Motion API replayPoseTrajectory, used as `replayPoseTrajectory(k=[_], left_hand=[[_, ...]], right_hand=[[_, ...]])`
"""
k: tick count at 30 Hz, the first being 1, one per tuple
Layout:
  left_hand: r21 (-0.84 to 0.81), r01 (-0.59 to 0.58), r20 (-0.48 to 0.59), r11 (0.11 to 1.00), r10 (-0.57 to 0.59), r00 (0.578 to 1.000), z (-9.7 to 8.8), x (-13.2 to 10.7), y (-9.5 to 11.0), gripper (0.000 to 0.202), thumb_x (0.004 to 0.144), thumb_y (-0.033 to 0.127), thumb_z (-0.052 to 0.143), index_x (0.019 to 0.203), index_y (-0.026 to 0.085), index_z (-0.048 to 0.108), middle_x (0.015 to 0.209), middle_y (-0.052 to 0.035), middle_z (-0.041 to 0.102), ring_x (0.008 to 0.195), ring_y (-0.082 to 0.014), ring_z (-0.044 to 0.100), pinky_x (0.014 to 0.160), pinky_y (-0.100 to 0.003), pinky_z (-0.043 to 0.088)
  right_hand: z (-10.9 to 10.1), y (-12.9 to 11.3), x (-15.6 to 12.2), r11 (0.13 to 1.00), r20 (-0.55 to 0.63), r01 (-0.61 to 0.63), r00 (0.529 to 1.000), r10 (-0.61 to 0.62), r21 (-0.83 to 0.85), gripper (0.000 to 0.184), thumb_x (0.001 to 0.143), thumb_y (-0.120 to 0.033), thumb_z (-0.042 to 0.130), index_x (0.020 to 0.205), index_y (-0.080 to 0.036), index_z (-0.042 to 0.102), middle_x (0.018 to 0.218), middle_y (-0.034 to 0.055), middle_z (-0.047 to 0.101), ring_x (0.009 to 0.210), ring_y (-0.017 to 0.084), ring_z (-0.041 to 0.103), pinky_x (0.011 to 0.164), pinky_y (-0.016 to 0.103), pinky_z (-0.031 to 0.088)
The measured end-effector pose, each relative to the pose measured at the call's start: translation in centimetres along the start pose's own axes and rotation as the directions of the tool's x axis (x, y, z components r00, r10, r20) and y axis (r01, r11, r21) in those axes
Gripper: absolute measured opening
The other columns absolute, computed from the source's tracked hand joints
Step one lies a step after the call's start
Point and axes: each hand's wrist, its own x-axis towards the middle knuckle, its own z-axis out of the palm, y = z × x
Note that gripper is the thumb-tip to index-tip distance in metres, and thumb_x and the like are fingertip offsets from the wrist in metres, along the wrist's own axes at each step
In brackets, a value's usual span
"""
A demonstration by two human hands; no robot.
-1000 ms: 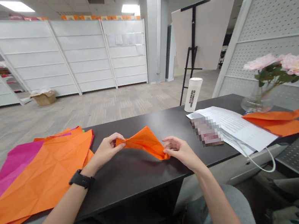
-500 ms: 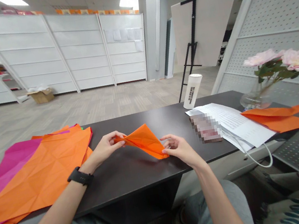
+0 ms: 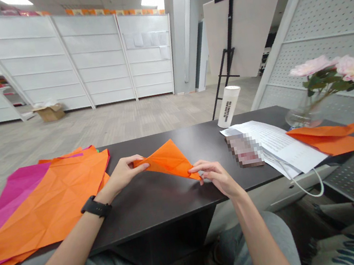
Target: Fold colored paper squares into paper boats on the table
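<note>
Pinching a folded, roughly triangular piece of orange paper (image 3: 168, 159) over a black, smooth-topped table (image 3: 162, 201), gripping opposite ends between thumb and fingers of left hand (image 3: 126, 172) and right hand (image 3: 218, 177); handling folds already made, apparently leaving flattening undone.

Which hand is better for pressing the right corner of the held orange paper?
Probably the right hand: its fingers are at that corner of the held orange paper, while the left hand pinches the opposite end.

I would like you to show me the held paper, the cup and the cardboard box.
Held paper (image 3: 169, 159), head view: middle of orange face.
Cup (image 3: 229, 107), head view: printed side.
Cardboard box (image 3: 49, 114), head view: front side.
</note>
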Motion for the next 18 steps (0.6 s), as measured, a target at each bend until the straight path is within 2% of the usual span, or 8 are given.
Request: replayPoseTrajectory(k=[5, 7, 9, 12, 15, 18], left_hand=[[-0.008, -0.023, -0.021, 1.0, 0.022, 1.0, -0.05, 0.1, -0.14, 0.024, 0.079, 0.039, 0.073, 0.087, 0.016, 0.073, 0.09, -0.0051, 0.069, 0.087, -0.0197, 0.061, 0.08, -0.031, 0.046], [-0.009, -0.027, -0.024, 1.0, 0.027, 0.999, -0.05, 0.09, -0.12, 0.023, 0.079, 0.039, 0.073, 0.087, 0.016, 0.073, 0.09, -0.0052, 0.069, 0.087, -0.0196, 0.061, 0.08, -0.031, 0.046], [-0.01, -0.028, -0.02, 1.0, 0.027, 0.999, -0.05, 0.06, -0.08, 0.023, 0.079, 0.038, 0.073, 0.086, 0.016, 0.074, 0.09, -0.0051, 0.069, 0.086, -0.0195, 0.061, 0.08, -0.031, 0.046], [-0.011, -0.027, -0.008, 1.0, 0.027, 1.0, -0.1, 0.04, -0.06, 0.022, 0.079, 0.038, 0.073, 0.086, 0.017, 0.074, 0.089, -0.0049, 0.069, 0.086, -0.0193, 0.061, 0.08, -0.03, 0.046], [-0.008, -0.031, -0.009, 1.0, 0.03, 0.999, -0.15, 0.05, -0.1, 0.022, 0.079, 0.037, 0.073, 0.086, 0.016, 0.074, 0.089, -0.0049, 0.069, 0.086, -0.0191, 0.061, 0.08, -0.03, 0.046], [0.005, -0.036, -0.016, 0.999, 0.036, 0.999, -0.19, 0.02, -0.14, 0.022, 0.08, 0.038, 0.073, 0.085, 0.016, 0.073, 0.09, -0.0052, 0.069, 0.086, -0.0191, 0.061, 0.08, -0.03, 0.046]], right_hand=[[0.19, -0.16, -0.06, 0.999, 0.007, -0.003, 1.0, 0.004, -0.053, 0.036, 0.08, -0.03, 0.073, 0.116, -0.025, 0.071, 0.114, 0.0081, 0.058, 0.099, 0.021, 0.058, 0.064, 0.025, 0.052], [0.45, -0.28, 0.0, 0.997, -0.003, -0.026, 1.0, 0.026, -0.074, 0.041, 0.078, -0.029, 0.075, 0.119, -0.025, 0.069, 0.115, 0.0075, 0.057, 0.099, 0.02, 0.059, 0.065, 0.024, 0.053], [0.69, -0.38, 0.07, 0.995, -0.02, -0.051, 0.999, 0.05, -0.081, 0.034, 0.079, -0.031, 0.075, 0.112, -0.023, 0.071, 0.111, 0.0069, 0.057, 0.09, 0.017, 0.06, 0.062, 0.024, 0.053], [0.9, -0.45, 0.11, 0.995, -0.076, -0.095, 0.993, 0.092, -0.039, 0.023, 0.075, -0.035, 0.078, 0.091, -0.019, 0.07, 0.099, 0.0036, 0.06, 0.075, 0.013, 0.058, 0.057, 0.023, 0.052], [0.95, -0.47, 0.05, 0.99, -0.109, -0.134, 0.984, 0.139, 0.047, 0.028, 0.07, -0.034, 0.082, 0.078, -0.019, 0.06, 0.093, 0.0007, 0.061, 0.069, 0.011, 0.058, 0.059, 0.024, 0.053], [0.89, -0.51, -0.02, 0.988, -0.115, -0.122, 0.984, 0.133, 0.09, 0.028, 0.075, -0.035, 0.079, 0.075, -0.019, 0.056, 0.092, 0.0014, 0.064, 0.072, 0.012, 0.061, 0.064, 0.027, 0.055]])
